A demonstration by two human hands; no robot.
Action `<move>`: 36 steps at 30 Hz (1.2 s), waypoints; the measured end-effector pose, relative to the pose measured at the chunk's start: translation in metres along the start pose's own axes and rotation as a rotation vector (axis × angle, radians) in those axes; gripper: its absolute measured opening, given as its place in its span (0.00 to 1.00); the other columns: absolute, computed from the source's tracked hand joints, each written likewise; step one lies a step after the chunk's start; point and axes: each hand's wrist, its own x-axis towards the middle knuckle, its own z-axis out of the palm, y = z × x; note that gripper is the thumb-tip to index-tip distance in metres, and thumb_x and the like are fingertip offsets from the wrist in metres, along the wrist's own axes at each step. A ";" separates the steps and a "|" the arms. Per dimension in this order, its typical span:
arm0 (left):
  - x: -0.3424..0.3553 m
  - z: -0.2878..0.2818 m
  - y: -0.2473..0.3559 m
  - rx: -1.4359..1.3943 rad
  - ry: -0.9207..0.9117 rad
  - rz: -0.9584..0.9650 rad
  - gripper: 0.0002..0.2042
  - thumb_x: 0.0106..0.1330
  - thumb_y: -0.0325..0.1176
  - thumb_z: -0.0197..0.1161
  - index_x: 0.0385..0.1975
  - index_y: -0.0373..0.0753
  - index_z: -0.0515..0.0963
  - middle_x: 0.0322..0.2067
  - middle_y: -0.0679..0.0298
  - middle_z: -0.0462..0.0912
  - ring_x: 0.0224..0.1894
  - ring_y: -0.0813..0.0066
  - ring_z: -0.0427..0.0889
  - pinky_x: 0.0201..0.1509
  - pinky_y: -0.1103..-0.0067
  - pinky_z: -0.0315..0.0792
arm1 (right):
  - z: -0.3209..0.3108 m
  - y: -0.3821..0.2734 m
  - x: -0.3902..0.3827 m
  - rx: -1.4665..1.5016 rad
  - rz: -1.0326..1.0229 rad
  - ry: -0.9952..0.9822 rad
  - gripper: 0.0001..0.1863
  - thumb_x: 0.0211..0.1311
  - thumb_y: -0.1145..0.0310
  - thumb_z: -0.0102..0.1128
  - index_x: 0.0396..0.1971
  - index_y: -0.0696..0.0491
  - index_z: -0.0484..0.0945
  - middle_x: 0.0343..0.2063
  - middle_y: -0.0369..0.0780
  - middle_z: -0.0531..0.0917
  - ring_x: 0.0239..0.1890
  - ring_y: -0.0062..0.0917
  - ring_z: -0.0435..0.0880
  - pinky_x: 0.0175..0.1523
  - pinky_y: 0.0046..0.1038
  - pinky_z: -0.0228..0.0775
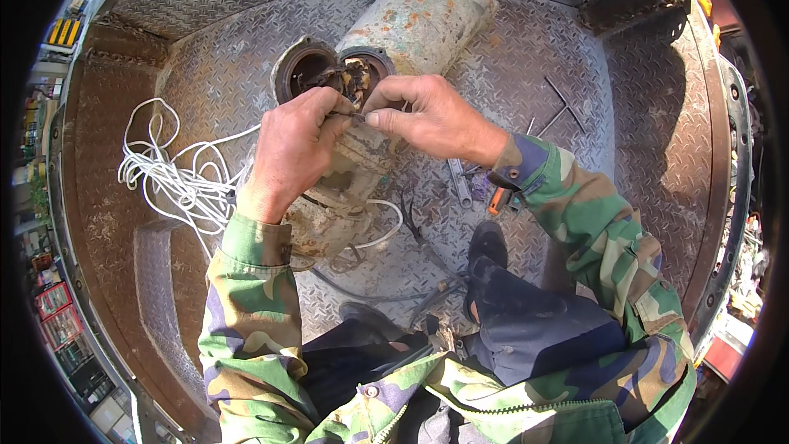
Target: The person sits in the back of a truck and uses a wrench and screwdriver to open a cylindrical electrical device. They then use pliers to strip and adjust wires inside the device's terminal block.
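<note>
A weathered, pale metal machine housing [349, 177] stands in front of me, with two dark round openings [306, 64] at its top; the right one holds a pale, dirty inner part [356, 76]. My left hand [296, 140] is closed at the near edge of the openings, thumb and index finger pinched together. My right hand [431, 119] meets it there, also pinching with thumb and forefinger. What both fingertips hold is too small and hidden to make out.
A rust-spotted grey cylinder [419, 12] lies behind. Tangled white cord [177, 173] is left. A T-handle [565, 105], wrenches [460, 183] and an orange-handled tool [497, 200] lie right. Dark hoses [370, 294] run near my feet. Steel walls [111, 156] surround the tread-plate floor.
</note>
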 end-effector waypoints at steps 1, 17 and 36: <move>0.001 0.001 0.001 -0.005 0.001 0.002 0.08 0.65 0.26 0.72 0.42 0.37 0.83 0.39 0.52 0.88 0.43 0.44 0.88 0.44 0.61 0.81 | -0.003 -0.002 0.000 0.002 0.022 -0.004 0.10 0.69 0.68 0.70 0.42 0.59 0.88 0.35 0.45 0.90 0.40 0.30 0.88 0.48 0.36 0.79; 0.002 0.001 0.002 -0.042 0.010 0.025 0.07 0.64 0.26 0.71 0.39 0.36 0.82 0.38 0.51 0.87 0.44 0.42 0.87 0.44 0.58 0.80 | 0.000 -0.032 0.023 -0.562 -0.305 0.025 0.08 0.60 0.71 0.63 0.32 0.61 0.81 0.32 0.49 0.85 0.38 0.46 0.86 0.42 0.45 0.76; 0.001 0.001 -0.002 -0.071 -0.044 -0.007 0.09 0.64 0.25 0.71 0.42 0.34 0.82 0.41 0.47 0.88 0.47 0.41 0.88 0.48 0.58 0.81 | 0.007 -0.016 -0.003 0.151 0.273 0.051 0.15 0.69 0.65 0.67 0.47 0.62 0.86 0.35 0.42 0.89 0.39 0.23 0.85 0.47 0.31 0.80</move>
